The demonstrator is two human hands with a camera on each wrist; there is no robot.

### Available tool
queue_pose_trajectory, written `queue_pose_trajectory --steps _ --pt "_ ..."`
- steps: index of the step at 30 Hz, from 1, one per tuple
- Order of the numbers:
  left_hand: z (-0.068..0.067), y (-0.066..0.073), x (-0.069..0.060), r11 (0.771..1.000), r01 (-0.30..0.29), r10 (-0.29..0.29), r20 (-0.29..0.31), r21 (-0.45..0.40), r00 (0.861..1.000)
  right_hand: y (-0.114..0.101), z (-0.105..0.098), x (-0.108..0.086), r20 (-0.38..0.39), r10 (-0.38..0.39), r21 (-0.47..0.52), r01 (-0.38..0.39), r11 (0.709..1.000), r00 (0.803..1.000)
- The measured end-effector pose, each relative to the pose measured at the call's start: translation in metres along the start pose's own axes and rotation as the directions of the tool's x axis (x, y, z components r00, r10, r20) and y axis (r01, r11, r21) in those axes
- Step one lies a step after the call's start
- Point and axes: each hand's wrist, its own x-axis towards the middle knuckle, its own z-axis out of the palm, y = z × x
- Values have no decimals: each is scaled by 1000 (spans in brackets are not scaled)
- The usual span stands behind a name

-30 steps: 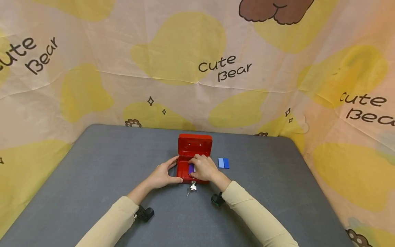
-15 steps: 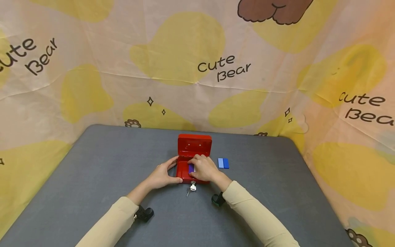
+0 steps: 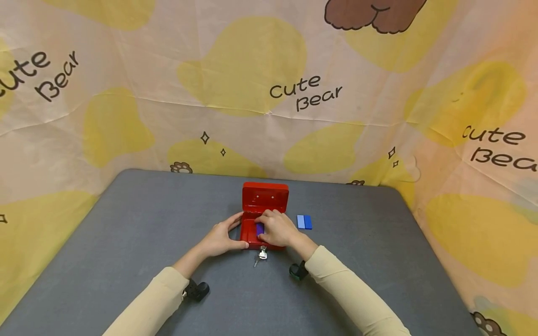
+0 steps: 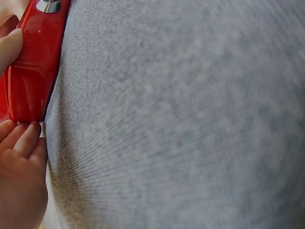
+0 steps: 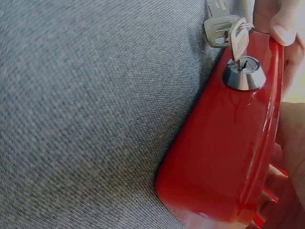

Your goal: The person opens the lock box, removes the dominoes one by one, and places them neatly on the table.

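Red box (image 3: pixel 248 229) | lid (image 3: pixel 265 200) raised | purple block (image 3: pixel 260 229) inside, between right fingers (image 3: pixel 267 218)

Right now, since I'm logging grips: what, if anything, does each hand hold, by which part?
The left hand grips the red box by its left end; the right hand seems to pinch a purple piece inside by its near and far ends.

Red box (image 3: pixel 248 228): way in from above, left part; right hand (image 3: pixel 278 229) fills right part, left hand (image 3: pixel 217 240) flanks left wall, raised lid (image 3: pixel 265 198) bars rear.
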Motion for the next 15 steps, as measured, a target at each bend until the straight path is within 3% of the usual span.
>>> queue_pose_trajectory --steps 15 --pt "0 0 0 1000 -10 10 -7 13 1000 3 -12 -7 -60 -59 16 61 998 996"
